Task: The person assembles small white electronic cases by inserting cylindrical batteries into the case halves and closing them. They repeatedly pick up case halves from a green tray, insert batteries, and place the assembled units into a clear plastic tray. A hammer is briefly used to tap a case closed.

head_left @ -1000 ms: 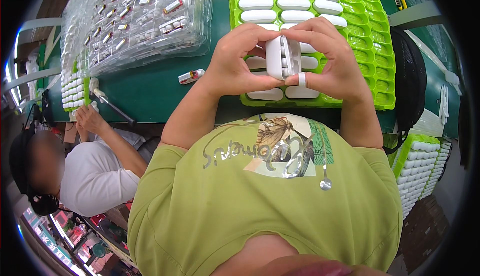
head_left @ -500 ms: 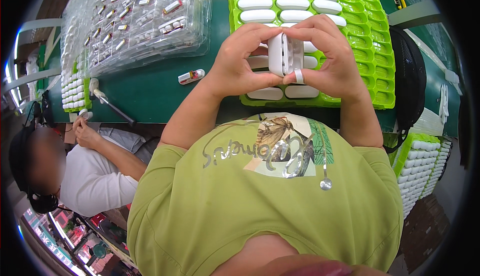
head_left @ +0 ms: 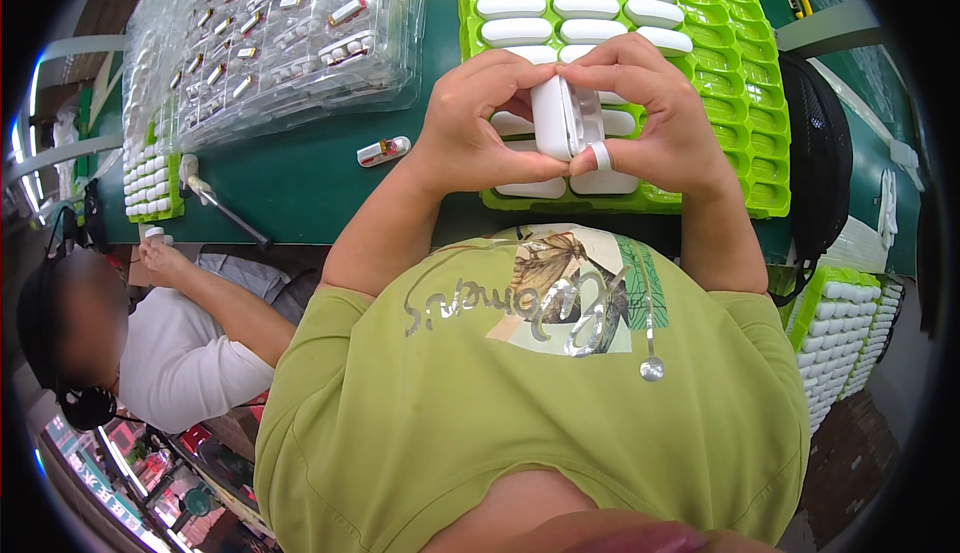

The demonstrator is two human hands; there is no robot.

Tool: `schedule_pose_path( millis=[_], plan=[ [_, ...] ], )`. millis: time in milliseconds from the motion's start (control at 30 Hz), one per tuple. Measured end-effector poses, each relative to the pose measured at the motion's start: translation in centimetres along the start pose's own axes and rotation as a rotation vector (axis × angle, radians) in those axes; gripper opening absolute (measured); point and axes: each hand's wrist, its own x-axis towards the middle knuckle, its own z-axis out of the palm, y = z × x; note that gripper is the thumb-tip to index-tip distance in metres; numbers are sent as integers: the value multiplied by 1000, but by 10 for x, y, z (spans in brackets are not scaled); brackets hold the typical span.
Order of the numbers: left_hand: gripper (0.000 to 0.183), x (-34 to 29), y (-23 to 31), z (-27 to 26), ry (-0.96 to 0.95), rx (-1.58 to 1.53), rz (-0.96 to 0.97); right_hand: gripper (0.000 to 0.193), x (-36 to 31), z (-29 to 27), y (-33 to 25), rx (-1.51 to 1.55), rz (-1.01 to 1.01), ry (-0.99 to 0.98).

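Note:
Between my two hands stands a white case (head_left: 551, 118), shaped like an earbud charging case, its two halves slightly apart with moulded hollows on the right half. My left hand (head_left: 475, 123) grips the smooth left side, thumb below and fingers above. My right hand (head_left: 655, 113), a white band on one digit, grips the other half the same way. Under them lies a bright green tray (head_left: 757, 168), holding rows of white rounded cases (head_left: 583, 6) on its left part. On the table to the left is a small white part with a red and metallic piece (head_left: 383, 152).
A clear plastic tray (head_left: 400, 88) of small red and metallic parts lies at the far left on the green table (head_left: 300, 178). A brush-like tool (head_left: 225, 208) is nearby. A black mesh bag (head_left: 820, 143) lies at right. At lower left, a person in white (head_left: 200, 343) holds a white piece.
The white case has tilted slightly in my hands and its halves look a little differently angled. My hands have barely moved. The other person's hand and white piece have shifted slightly.

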Motion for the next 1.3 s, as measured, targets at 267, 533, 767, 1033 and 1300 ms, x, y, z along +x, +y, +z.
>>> schedule_pose_path(
  millis=[267, 533, 767, 1033, 1300],
  plan=[
    [72, -2, -3, -5, -94, -35, -76, 55, 0, 1, 3, 37, 68, 24],
    [77, -5, 2, -7, -100, 11, -14, 59, 0, 2, 4, 73, 29, -5],
    [70, -4, -2, -2, -23, -184, -175, 60, -1, 7, 11, 52, 69, 17],
    [42, 3, -7, 10, 274, -711, -492, 44, 3, 20, 16, -249, -166, 150],
    [25, 7, 7, 20, 471, -140, -119, 40, 7, 20, -2, -262, -227, 323]
  ],
)
